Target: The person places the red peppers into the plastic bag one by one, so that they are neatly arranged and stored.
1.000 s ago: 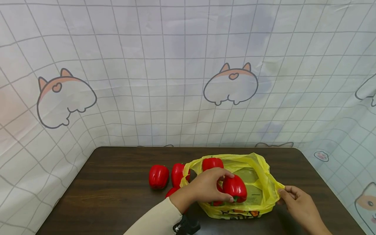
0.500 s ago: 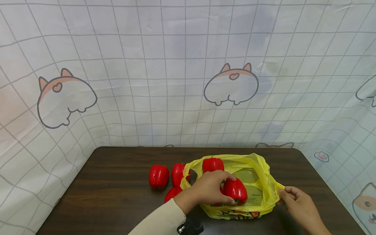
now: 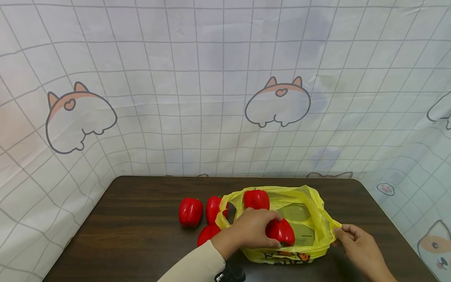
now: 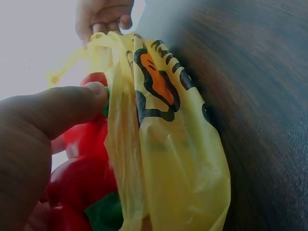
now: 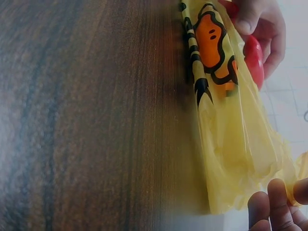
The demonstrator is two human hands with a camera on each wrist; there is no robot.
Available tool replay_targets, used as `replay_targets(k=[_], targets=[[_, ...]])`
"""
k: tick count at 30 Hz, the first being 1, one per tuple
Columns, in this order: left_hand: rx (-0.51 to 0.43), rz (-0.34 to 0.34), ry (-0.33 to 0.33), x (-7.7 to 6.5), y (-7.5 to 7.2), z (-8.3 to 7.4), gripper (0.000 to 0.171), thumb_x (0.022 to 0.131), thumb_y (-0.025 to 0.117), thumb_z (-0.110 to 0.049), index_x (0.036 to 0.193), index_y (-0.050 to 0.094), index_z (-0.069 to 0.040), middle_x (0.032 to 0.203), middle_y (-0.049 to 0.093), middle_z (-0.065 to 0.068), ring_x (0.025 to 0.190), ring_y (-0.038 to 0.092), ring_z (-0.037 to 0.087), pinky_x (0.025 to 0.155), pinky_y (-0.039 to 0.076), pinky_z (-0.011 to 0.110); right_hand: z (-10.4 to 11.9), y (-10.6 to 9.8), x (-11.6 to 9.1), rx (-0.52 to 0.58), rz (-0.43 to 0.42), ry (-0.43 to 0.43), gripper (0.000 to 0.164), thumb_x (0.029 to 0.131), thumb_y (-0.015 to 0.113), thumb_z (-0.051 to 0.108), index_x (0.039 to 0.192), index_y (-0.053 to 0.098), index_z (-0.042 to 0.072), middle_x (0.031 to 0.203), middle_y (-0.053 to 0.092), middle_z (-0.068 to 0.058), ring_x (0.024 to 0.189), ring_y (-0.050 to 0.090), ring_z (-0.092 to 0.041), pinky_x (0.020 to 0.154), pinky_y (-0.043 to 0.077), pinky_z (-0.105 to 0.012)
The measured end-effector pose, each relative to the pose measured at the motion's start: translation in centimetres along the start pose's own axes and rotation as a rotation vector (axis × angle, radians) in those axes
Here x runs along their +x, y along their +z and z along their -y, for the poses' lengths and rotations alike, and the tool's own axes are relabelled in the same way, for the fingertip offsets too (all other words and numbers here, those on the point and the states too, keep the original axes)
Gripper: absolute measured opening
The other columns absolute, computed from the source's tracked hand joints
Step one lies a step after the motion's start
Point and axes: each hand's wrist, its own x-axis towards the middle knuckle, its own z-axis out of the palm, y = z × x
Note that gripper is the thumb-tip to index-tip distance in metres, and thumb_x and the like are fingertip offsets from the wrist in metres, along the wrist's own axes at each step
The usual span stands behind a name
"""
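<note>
My left hand grips a red bell pepper inside the mouth of a yellow plastic bag. In the left wrist view, the thumb lies over that pepper, close to its green stem, and another red pepper with a green stem sits nearer the camera in the bag. A further pepper stands at the bag's back left. At the bag's right edge, my right hand pinches the yellow rim between thumb and fingers. Black and orange print marks the bag's front.
Left of the bag, on the dark wooden table, are a red pepper, a second pepper by the rim and a third pepper partly behind the left forearm. A white grid-patterned cloth hangs behind.
My left hand has lowered the pepper a little, deeper into the bag and towards its front edge. My right hand has stayed at the rim.
</note>
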Motion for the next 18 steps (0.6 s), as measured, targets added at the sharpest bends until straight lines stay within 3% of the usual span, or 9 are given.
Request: replay_targets(k=[9,18], targets=[[0.033,-0.018,0.011,-0.5,-0.9,-0.1,0.049,0.083,0.083,-0.045,0.126,0.068,-0.028,0.122,0.063,-0.015,0.11,0.057,0.003,0.098,0.046,0.036,0.0,0.0,0.0,-0.007,0.007,-0.012,0.061,0.106,0.049,0.049,0.135,0.053,-0.005,0.094,0.073,-0.003,0.087,0.062,-0.023,0.066,0.054,-0.034],[-0.084,-0.029,0.08,-2.1,-2.9,0.4,0.05,0.085,0.082,-0.039,0.13,0.068,-0.022,0.124,0.065,-0.011,0.113,0.056,0.004,0.094,0.049,0.027,0.3,0.1,-0.1,-0.006,0.013,-0.019,0.063,0.106,0.049,0.05,0.136,0.052,-0.006,0.093,0.073,-0.003,0.087,0.062,-0.023,0.067,0.054,-0.035]])
